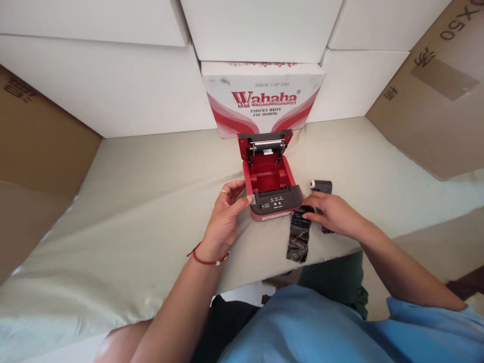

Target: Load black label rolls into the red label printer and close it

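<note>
A red and black label printer (pixel 270 174) sits on the cloth-covered table with its lid tilted up at the back, baring a red hollow inside. My left hand (pixel 229 212) is closed around its front left corner, thumb pressed on a grey tab at the side. By the front right corner is my right hand (pixel 328 212), its thumb and fingers closed at the top of a crinkled black ribbon (pixel 298 242) that hangs toward the table's front edge. Just behind that hand lies a black roll with a white core (pixel 321 185); part of its loose strip is hidden under the hand.
A Wahaha water carton (pixel 264 101) stands right behind the printer's raised lid, against stacked white boxes (pixel 151 85). Brown cartons flank the table, one at the left (pixel 38 151) and one at the right (pixel 431 111). The cloth-covered table's (pixel 170 176) front edge is close to my body.
</note>
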The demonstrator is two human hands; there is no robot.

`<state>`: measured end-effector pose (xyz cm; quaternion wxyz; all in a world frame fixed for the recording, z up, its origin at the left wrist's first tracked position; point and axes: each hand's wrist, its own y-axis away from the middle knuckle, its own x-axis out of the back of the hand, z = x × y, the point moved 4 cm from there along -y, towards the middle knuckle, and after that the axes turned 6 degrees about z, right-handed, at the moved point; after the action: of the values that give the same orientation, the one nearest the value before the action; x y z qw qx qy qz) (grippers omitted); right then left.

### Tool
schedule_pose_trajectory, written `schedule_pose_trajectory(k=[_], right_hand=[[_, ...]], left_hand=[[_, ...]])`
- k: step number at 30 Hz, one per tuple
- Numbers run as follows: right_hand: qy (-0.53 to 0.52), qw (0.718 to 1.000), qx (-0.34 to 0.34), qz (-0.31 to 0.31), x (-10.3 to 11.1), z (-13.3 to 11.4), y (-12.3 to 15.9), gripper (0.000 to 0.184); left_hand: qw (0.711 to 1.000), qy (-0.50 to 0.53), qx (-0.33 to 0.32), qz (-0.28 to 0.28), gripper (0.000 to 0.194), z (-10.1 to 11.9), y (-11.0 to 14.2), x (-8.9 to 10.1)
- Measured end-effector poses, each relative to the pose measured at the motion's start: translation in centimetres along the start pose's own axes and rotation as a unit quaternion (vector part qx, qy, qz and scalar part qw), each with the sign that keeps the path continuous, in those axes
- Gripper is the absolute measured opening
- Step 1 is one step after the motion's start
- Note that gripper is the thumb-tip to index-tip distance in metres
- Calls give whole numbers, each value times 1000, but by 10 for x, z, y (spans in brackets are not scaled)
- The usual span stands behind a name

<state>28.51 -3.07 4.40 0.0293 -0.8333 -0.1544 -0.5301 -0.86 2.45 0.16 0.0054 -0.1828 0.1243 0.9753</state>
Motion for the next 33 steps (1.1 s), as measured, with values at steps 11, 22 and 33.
schedule_pose_trajectory(k=[11, 22, 33], right_hand=[[-81, 996, 20, -34, 57, -33, 25, 31], [206, 978, 0, 44, 63, -117, -81, 34], [277, 961, -6, -15, 37, -120, -127, 29]], left_hand=[[1000, 10, -16, -10, 46, -3, -1, -3], [1000, 13, -24, -12, 41, -1, 1, -6], [1000, 16, -19, 9, 42, 0, 0, -9]])
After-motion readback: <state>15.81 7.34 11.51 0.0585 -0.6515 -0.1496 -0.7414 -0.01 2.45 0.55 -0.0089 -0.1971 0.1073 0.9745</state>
